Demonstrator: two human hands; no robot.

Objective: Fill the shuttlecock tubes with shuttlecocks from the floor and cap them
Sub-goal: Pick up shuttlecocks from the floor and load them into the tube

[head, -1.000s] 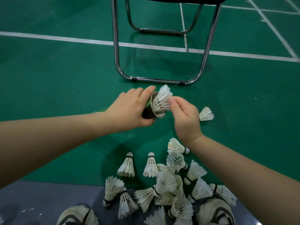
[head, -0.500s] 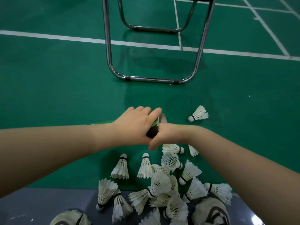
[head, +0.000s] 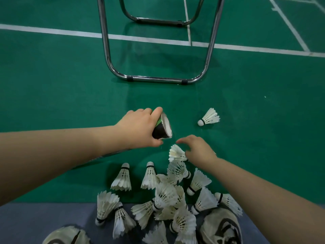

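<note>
My left hand (head: 139, 127) grips a black and green shuttlecock tube (head: 162, 127), its open mouth turned to the right and towards me. My right hand (head: 198, 148) reaches down over a white shuttlecock (head: 176, 153) at the top of the pile; its fingers are curved around the cork end, which is hidden under the hand. A pile of several white shuttlecocks (head: 168, 198) lies on the floor below both hands. One lone shuttlecock (head: 209, 118) lies on the green floor to the right of the tube.
A metal chair frame (head: 154, 79) stands on the green court floor beyond the hands. My two shoes (head: 221, 226) show at the bottom edge, on a grey strip of floor. White court lines (head: 52, 31) run across the far floor.
My right hand has left the tube's mouth and dropped to the pile, onto a shuttlecock. The shuttlecock seen at the mouth a second ago no longer shows. The left hand keeps its grip.
</note>
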